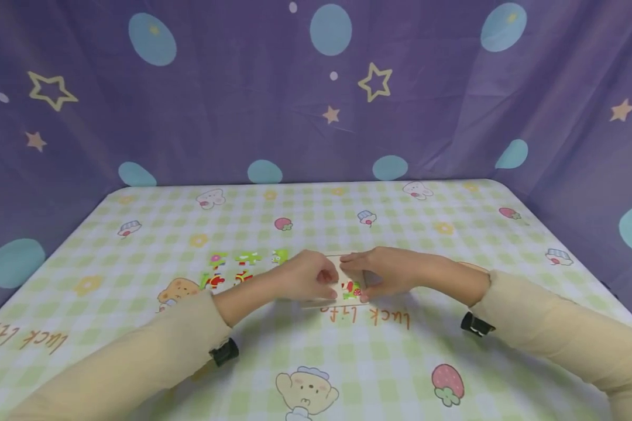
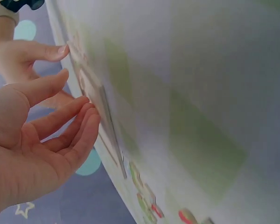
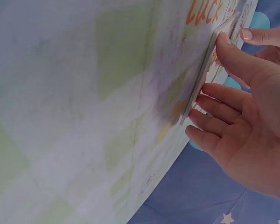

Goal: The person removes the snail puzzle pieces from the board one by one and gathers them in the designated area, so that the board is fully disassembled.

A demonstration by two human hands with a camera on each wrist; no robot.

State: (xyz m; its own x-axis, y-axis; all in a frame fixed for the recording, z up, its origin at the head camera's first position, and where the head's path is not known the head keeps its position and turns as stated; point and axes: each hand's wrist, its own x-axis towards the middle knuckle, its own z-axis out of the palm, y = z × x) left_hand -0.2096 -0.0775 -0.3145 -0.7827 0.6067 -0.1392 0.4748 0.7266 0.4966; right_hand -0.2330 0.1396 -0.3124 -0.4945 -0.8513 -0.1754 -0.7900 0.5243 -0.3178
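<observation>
A pale, flat puzzle board (image 1: 321, 303) lies on the table under both hands. Red, white and green puzzle pieces (image 1: 351, 290) sit at its near right corner. My left hand (image 1: 306, 275) reaches over the left part of the board, thumb apart from loosely bent fingers; in the left wrist view nothing shows between them, and the fingertips (image 2: 89, 103) are at the board. Along the right side, my right hand (image 1: 395, 270) rests its thumb on the near corner and its extended fingers (image 3: 221, 109) against the edge farther back. The hands partly hide the board.
Several loose puzzle pieces (image 1: 248, 257), green, red and white, lie left of the board, partly behind the left forearm. A checked, cartoon-printed cloth (image 1: 316, 345) covers the table. Behind its far edge hangs a purple curtain (image 1: 274, 105) with stars.
</observation>
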